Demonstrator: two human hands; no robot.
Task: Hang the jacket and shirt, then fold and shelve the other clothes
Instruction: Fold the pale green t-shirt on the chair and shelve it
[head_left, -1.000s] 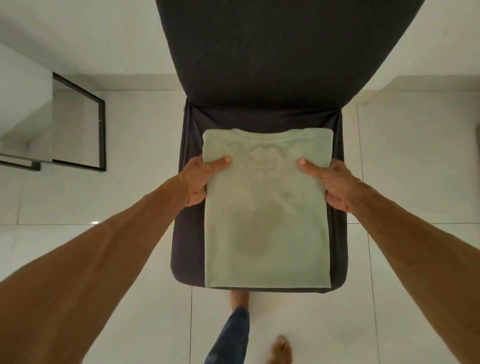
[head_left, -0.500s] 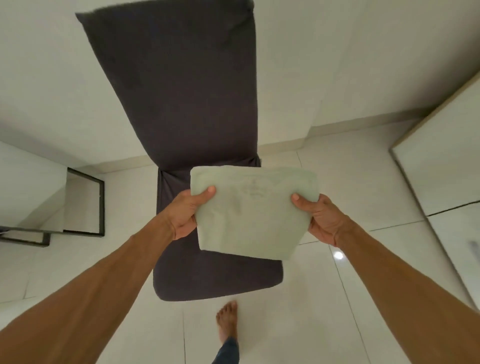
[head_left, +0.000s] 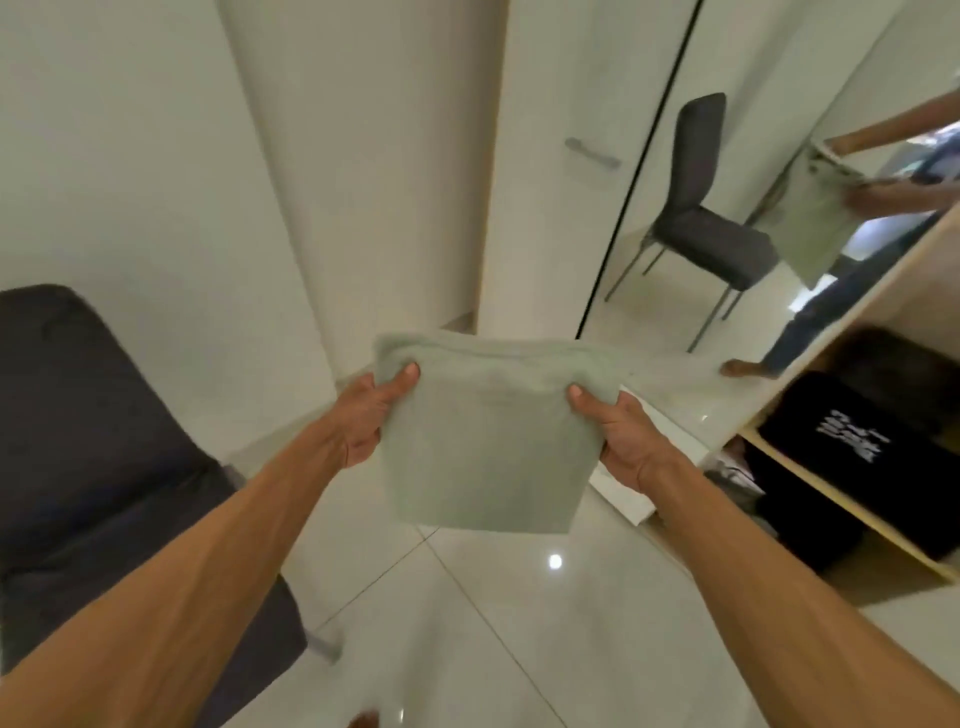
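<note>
Shelf unit (head_left: 852, 512): open wooden compartments to the right of the folded tee (head_left: 483, 447). We see a folded black garment with white print (head_left: 841, 441) lying on the upper board.
Lower compartment: a dark bundle (head_left: 810, 525) sits under that board, too dim for us to name.
Folded tee: pale green, held flat in the air above the floor (head_left: 519, 623), near the shelf unit's front and apart from it.
Left hand (head_left: 363, 421): grasps the tee's left edge, thumb on top, the other fingers hidden beneath the cloth.
Right hand (head_left: 623, 441): grasps the tee's right edge the same way, thumb on top, fingers underneath.
Edges: the shelf board's pale front edge runs right of the tee. A low white ledge (head_left: 623, 501) lies just below the tee's right corner.
Open room: glossy tiled floor stretches beneath the tee and towards us.
Chair (head_left: 104, 467): dark, left of the tee and well apart from it.
Mirror (head_left: 753, 218): beyond the tee to the right, reflecting a chair and a person holding the cloth.
Door handle (head_left: 592, 153): on a white door beyond the tee.
</note>
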